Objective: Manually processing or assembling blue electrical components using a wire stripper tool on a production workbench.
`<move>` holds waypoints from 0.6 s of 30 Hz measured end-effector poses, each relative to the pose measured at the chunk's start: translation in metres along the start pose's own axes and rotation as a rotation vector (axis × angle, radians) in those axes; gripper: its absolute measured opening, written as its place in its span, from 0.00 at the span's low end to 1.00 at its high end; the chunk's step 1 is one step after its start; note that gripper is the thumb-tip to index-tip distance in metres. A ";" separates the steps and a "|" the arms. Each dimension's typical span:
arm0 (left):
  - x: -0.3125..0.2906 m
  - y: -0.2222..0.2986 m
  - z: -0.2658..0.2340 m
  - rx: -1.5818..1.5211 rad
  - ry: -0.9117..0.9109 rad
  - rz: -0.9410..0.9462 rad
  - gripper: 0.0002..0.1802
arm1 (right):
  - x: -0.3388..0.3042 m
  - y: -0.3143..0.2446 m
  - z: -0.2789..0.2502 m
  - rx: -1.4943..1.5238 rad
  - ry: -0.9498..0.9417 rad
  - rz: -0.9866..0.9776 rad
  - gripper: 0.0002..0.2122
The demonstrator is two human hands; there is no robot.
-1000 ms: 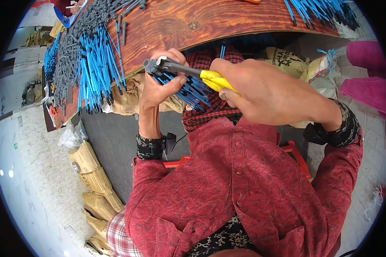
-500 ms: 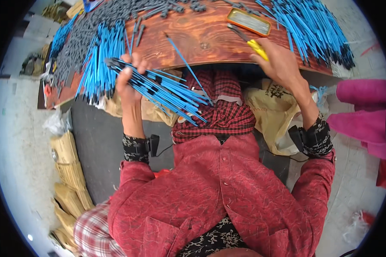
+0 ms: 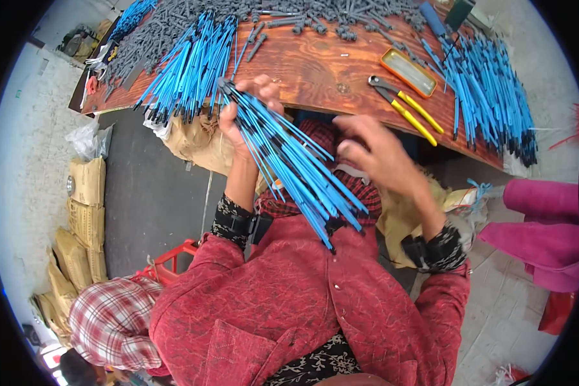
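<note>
While left hand [image 3: 235,133] clasps blue stick bundle [image 3: 297,164] by one end, right hand [image 3: 381,156] beside it, half-open, empty

Wooden table [image 3: 309,71]: reddish-brown top, dark grain
Grey pieces [image 3: 167,31]: heaped across the far side and down the left
Left blue rods [image 3: 190,64]: spread at the near edge, black tips overhanging
Right blue rods [image 3: 486,87]: piled at the right end
Orange-rimmed tin [image 3: 383,56]: open, left of that pile
Yellow-handled pliers [image 3: 402,107]: beside the tin, handles toward the near edge
</note>
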State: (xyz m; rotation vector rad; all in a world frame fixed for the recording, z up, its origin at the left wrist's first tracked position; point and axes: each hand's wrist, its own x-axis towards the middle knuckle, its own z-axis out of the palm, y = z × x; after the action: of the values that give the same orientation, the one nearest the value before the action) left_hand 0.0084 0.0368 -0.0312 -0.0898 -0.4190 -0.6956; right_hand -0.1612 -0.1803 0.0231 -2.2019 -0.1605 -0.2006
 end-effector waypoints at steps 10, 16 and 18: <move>-0.020 -0.019 0.010 -0.134 -0.189 -0.092 0.23 | -0.028 -0.051 0.056 0.097 -0.028 -0.102 0.34; -0.022 -0.022 0.016 -0.127 -0.281 -0.125 0.28 | -0.033 -0.058 0.068 0.269 -0.082 0.024 0.44; -0.025 -0.021 0.012 -0.130 -0.293 -0.102 0.29 | -0.033 -0.068 0.066 0.440 -0.163 0.135 0.43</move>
State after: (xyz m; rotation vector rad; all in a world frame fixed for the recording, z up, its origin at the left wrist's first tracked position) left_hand -0.0261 0.0386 -0.0319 -0.2978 -0.6622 -0.8130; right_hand -0.2003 -0.0885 0.0306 -1.7800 -0.1309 0.0846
